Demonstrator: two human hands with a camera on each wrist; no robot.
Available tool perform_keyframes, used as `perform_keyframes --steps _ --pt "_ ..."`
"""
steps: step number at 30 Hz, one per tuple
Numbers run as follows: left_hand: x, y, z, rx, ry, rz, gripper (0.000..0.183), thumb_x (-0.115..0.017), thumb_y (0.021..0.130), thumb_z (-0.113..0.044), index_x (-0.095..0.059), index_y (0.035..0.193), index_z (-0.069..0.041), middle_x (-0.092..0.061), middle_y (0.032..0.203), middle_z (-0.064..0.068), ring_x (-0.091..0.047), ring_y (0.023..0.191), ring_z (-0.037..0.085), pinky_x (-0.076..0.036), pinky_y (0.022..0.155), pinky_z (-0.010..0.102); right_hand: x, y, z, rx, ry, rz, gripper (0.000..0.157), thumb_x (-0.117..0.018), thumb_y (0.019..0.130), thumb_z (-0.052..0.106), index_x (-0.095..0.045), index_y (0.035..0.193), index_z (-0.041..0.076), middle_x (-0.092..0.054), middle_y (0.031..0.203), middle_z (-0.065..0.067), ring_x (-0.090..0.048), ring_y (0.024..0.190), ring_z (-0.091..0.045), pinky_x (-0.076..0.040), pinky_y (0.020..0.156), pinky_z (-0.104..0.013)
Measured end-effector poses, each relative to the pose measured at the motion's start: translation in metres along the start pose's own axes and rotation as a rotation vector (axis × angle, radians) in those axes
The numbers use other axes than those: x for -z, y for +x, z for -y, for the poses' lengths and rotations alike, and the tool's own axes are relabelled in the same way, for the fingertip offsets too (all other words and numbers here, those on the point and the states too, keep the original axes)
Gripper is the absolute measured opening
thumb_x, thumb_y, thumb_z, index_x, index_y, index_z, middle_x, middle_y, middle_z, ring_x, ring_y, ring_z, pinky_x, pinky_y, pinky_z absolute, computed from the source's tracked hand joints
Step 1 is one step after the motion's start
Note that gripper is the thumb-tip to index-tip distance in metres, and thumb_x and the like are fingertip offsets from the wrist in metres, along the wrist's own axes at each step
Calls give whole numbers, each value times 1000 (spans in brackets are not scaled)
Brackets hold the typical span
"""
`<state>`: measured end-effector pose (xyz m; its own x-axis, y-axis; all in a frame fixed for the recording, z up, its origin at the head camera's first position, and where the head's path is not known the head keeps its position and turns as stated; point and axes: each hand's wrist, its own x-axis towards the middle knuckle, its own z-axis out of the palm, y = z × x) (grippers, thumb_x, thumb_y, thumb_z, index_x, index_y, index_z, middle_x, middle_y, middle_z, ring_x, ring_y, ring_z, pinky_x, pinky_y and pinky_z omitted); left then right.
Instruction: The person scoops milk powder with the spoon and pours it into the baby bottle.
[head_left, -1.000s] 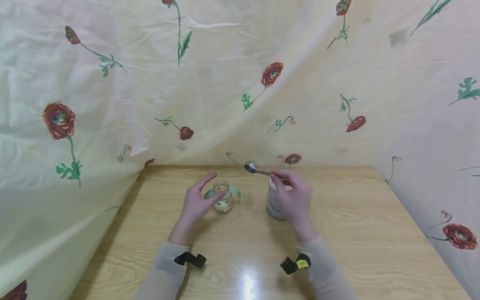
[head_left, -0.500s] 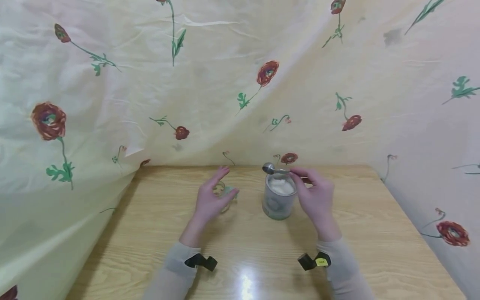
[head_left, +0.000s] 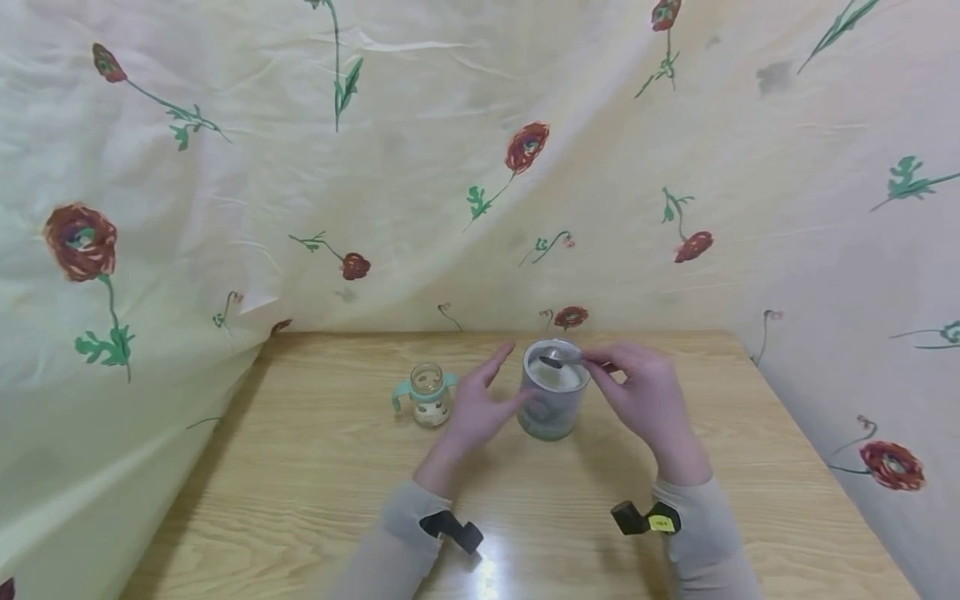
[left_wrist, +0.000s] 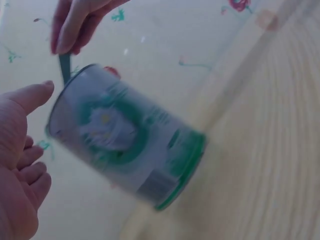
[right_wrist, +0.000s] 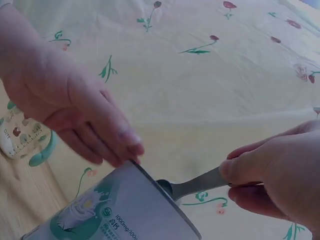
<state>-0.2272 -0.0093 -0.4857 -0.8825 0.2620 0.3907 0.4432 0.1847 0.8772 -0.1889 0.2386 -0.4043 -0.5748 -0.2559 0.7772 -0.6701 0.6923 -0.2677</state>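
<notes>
A metal measuring spoon (head_left: pixel 562 357) is pinched by its handle between the thumb and fingers of my right hand (head_left: pixel 641 396). Its bowl dips in at the mouth of a tin can (left_wrist: pixel 125 135) with a green and white label, holding white powder (head_left: pixel 553 375). My left hand (head_left: pixel 483 408) is beside the can's left side, fingers extended and thumb spread. In the right wrist view its fingertips are close to the rim; whether they touch I cannot tell. To the left stands a small bottle (head_left: pixel 430 408) with mint-green handles and an uncapped top.
Everything stands on a light wooden table (head_left: pixel 322 467). A pale cloth with printed red flowers (head_left: pixel 420 183) hangs behind and along both sides. Each wrist wears a black strap with a small camera (head_left: pixel 453 531).
My left hand has moved right, away from the bottle to the can. My right hand first shifted right with the spoon, then lowered the spoon's bowl into the can's mouth.
</notes>
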Motion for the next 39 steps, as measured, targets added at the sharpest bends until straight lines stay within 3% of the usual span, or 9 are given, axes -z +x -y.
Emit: perform_keyframes --steps 5,12,20,27,33,39 --pt "-22 2 0 62 -47 2 92 -90 89 -31 -42 164 -6 -39 169 9 -37 155 28 -34 125 46 -2 0 -3 93 -67 44 27 -89 76 -14 -83 97 1 -79 90 -10 -75 77 -26 -64 65 -43" --pt "-39 2 -1 113 -12 -56 106 -97 81 -31 -38 166 -7 -39 169 5 -36 156 25 -30 128 45 -7 1 -7 179 -107 63 28 -89 72 -17 -82 96 -2 -78 87 -13 -74 77 -31 -64 66 -46" --pt "-47 2 2 88 -42 -89 102 -99 79 -28 -45 163 -12 -50 162 0 -44 150 21 -35 125 43 -12 -1 -10 161 -160 81 29 -90 72 -15 -84 97 0 -77 87 -12 -74 76 -32 -65 65 -46" --pt "-50 1 3 23 -80 -77 95 -96 83 -25 -46 162 -16 -53 160 0 -48 148 19 -40 123 40 -16 -1 -4 144 -180 130 28 -90 72 -15 -83 95 0 -75 85 -11 -71 76 -30 -63 63 -43" --pt "-50 -2 1 21 -96 -73 94 -95 84 -25 -45 163 -14 -53 160 1 -46 150 19 -38 123 39 -22 -3 0 149 -206 170 24 -91 73 -10 -84 91 3 -78 85 -7 -70 88 -31 -65 75 -45" --pt "-49 -4 2 30 -95 -78 94 -94 85 -25 -44 163 -13 -53 160 1 -46 149 18 -38 124 39 -29 -5 3 96 -165 175 13 -90 80 -2 -83 90 4 -77 83 -6 -68 84 -27 -63 71 -43"
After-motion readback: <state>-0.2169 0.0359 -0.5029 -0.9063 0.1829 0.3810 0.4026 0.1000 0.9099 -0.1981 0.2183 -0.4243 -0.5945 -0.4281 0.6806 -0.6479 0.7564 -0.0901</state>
